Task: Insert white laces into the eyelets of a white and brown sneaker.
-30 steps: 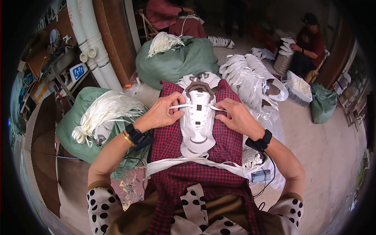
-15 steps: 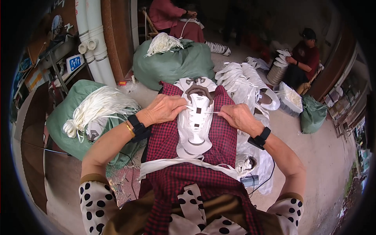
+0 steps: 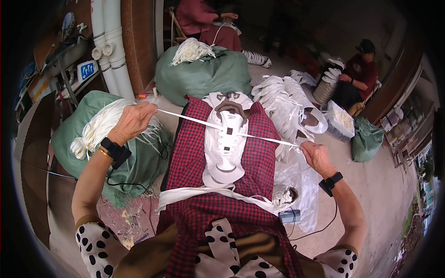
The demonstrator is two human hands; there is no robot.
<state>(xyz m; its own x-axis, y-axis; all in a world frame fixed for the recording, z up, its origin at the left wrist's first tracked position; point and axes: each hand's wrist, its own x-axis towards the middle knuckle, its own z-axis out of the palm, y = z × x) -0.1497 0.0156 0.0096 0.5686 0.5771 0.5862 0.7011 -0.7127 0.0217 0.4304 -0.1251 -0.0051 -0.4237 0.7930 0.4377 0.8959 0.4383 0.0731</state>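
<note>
A white shoe upper [image 3: 225,162] with a brown collar lies on the red-and-black checked cloth [image 3: 185,157] over my lap, its toe pointing toward me. One white shoelace [image 3: 187,117] runs through its eyelets and stretches taut to both sides. My left hand [image 3: 135,121] pinches the lace out to the left, above the green sack. Out to the right, my right hand [image 3: 318,160] grips the other stretch of lace. Behind this upper, part of another white one [image 3: 214,98] shows. A bundle of white laces [image 3: 181,196] lies across my lap.
Green sacks [image 3: 199,76] stand ahead and at left, topped with loose laces [image 3: 109,121]. Rows of white uppers [image 3: 273,99] lie on plastic to the right, near a clear tub [image 3: 340,119]. Two people sit working further back. A cable [image 3: 320,229] trails on the floor.
Both my hands have moved outward from the shoe upper, the left one far to the left and the right one to the right and lower. Longer lengths of lace now show on both sides.
</note>
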